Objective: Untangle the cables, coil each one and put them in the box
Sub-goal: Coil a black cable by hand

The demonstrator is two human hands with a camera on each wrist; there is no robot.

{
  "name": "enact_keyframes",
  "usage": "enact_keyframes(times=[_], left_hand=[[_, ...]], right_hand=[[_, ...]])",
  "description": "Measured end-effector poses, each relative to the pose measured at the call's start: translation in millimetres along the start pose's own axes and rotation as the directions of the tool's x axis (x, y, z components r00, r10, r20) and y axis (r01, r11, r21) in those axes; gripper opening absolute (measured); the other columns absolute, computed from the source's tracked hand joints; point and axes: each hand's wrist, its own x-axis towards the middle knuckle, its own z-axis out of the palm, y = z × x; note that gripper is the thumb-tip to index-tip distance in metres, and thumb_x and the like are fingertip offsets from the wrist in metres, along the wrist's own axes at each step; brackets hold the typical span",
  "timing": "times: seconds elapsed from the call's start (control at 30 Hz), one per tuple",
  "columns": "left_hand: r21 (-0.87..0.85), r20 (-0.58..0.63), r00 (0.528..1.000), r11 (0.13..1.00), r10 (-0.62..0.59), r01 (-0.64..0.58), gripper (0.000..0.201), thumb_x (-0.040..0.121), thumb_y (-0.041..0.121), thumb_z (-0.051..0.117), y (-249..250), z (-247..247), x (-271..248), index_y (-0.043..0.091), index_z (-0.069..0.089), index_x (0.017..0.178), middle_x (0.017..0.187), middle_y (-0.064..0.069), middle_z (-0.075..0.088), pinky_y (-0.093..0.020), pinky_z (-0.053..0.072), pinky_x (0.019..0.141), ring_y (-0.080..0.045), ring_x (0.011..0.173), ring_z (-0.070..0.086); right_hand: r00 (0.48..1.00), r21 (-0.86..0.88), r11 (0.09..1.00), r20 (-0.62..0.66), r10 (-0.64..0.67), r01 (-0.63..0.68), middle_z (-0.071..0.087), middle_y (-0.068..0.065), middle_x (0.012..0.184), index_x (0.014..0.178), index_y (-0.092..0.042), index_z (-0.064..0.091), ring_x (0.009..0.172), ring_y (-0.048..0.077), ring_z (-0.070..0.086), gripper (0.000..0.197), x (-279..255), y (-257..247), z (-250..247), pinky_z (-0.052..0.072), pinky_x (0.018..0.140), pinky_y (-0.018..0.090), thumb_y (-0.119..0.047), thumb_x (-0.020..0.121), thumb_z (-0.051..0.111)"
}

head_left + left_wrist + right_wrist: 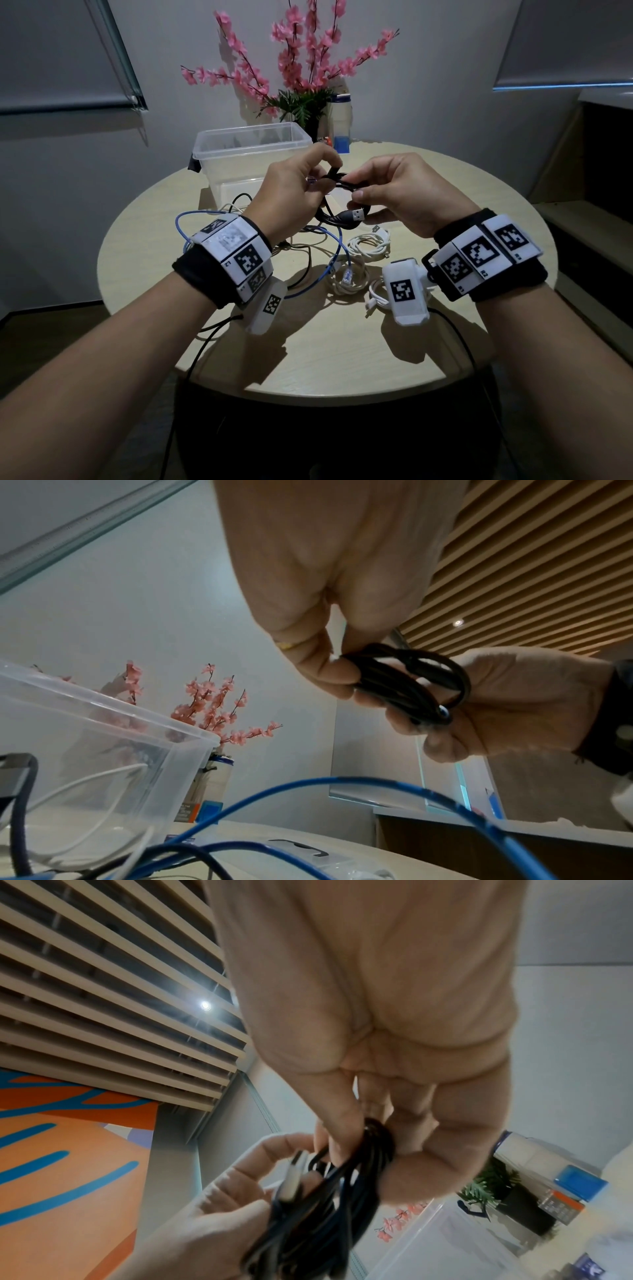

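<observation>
Both hands hold a coiled black cable (337,202) above the table, just in front of the clear plastic box (219,150). My left hand (308,178) pinches the top of the black cable (404,680) with thumb and fingers. My right hand (370,195) grips the coil's right side, and the black cable (329,1199) hangs down from its fingers. The silver USB plug (358,215) sticks out below the right thumb. On the table lie a blue network cable (337,253), a coiled white cable (370,245) and a cream cable (346,284).
The round wooden table (308,359) carries a tangle of loose black and white cables on the left (239,202). Behind the box stand a vase of pink flowers (301,68) and a white bottle (340,123). A second white cable (376,296) lies under the right wrist.
</observation>
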Motion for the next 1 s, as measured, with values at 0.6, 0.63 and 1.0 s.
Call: enact_keyframes(times=[0.6, 0.63, 1.0], left_hand=[[-0.338, 0.103, 0.975, 0.915, -0.196, 0.219, 0.014, 0.095, 0.008, 0.053, 7.5, 1.2, 2.3, 0.01, 0.064, 0.103, 0.087, -0.004, 0.065, -0.015, 0.045, 0.056, -0.008, 0.069, 0.056], [-0.345, 0.094, 0.973, 0.909, -0.212, 0.232, 0.014, 0.094, 0.006, 0.055, 7.2, 1.9, 2.7, 0.01, 0.065, 0.103, 0.087, -0.004, 0.066, -0.014, 0.044, 0.054, -0.006, 0.066, 0.057], [-0.381, 0.079, 0.965, 0.887, -0.249, 0.26, 0.039, 0.079, -0.01, 0.065, 5.6, 6.0, 0.4, 0.018, 0.063, 0.107, 0.106, -0.009, 0.066, -0.034, 0.055, 0.08, -0.018, 0.081, 0.063]], right_hand=[[0.998, -0.048, 0.997, 0.031, -0.056, 0.057, 0.066, 0.008, 0.084, 0.082, -0.014, 0.072, 0.078, 0.026, 0.061, 0.042, 1.6, 6.7, 2.4, 0.057, 0.067, 0.034, 0.019, 0.085, 0.047], [0.998, -0.064, 0.996, 0.034, -0.06, 0.062, 0.066, 0.007, 0.084, 0.082, -0.015, 0.072, 0.08, 0.028, 0.061, 0.043, 1.9, 6.9, 2.8, 0.056, 0.071, 0.038, 0.019, 0.085, 0.046], [0.999, 0.103, 0.994, -0.023, -0.033, 0.035, 0.054, 0.011, 0.078, 0.099, -0.013, 0.051, 0.069, 0.025, 0.06, 0.031, 1.9, 10.6, 2.1, 0.052, 0.06, 0.032, 0.014, 0.085, 0.056]])
